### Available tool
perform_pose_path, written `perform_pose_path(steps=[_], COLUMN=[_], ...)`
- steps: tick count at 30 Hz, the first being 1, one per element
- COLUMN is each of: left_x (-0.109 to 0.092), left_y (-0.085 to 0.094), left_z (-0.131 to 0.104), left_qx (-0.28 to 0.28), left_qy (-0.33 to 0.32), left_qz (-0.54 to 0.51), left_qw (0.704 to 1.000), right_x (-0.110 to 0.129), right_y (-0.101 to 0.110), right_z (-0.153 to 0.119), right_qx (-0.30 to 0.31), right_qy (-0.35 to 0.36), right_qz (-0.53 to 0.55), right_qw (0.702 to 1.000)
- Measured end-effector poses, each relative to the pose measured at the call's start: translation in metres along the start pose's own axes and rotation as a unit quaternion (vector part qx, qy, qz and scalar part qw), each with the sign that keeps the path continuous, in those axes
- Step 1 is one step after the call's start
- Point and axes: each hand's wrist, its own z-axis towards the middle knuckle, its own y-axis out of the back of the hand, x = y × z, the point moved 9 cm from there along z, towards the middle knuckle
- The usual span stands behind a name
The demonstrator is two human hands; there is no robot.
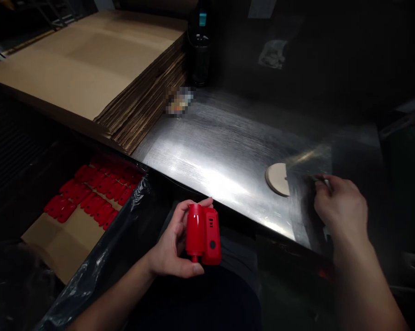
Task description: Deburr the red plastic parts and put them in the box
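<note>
My left hand (175,246) is closed around a red plastic housing (204,235) in front of the metal table's near edge. The housing has a ribbed cylinder on one side and a flat body with small slots and a dark round spot on the other. At the table's right side, my right hand (342,202) is closed, thumb against the index finger. A thin dark thing shows at its fingertips, too unclear to name. Left of that hand, a small stack of pale half-round discs (278,179) with a notch lies on the metal tabletop (207,147).
A tall stack of cardboard sheets (100,55) covers the table's left end. Below it, a plastic-lined box (138,193) holds rows of red parts (93,193) on cardboard. A dark bottle (199,55) stands at the back, near a blurred small item (179,102).
</note>
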Motion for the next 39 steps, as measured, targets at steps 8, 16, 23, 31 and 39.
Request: perform_pose_path(steps=[8,16,23,31,39], left_x=[-0.022,-0.023,-0.023,-0.011,-0.002], left_y=[-0.014,-0.028,-0.023,-0.024,-0.020], left_z=[0.004,0.007,0.005,-0.001,-0.002], left_qx=[0.040,0.068,0.041,0.053,0.020], left_qy=[-0.062,-0.050,0.020,0.050,0.037], left_qz=[0.299,0.358,0.335,0.083,0.014], left_qw=[0.951,0.930,0.941,0.994,0.999], right_x=[-0.017,-0.020,-0.017,-0.014,0.049], right_y=[-0.014,-0.019,-0.017,-0.012,0.011], right_z=[-0.002,0.001,-0.002,-0.009,-0.036], right_qx=[-0.026,-0.041,-0.030,0.000,-0.022], right_qy=[-0.023,-0.018,-0.020,-0.033,0.040], right_qz=[0.068,0.071,0.082,0.086,0.021], right_qw=[0.997,0.996,0.996,0.996,0.999])
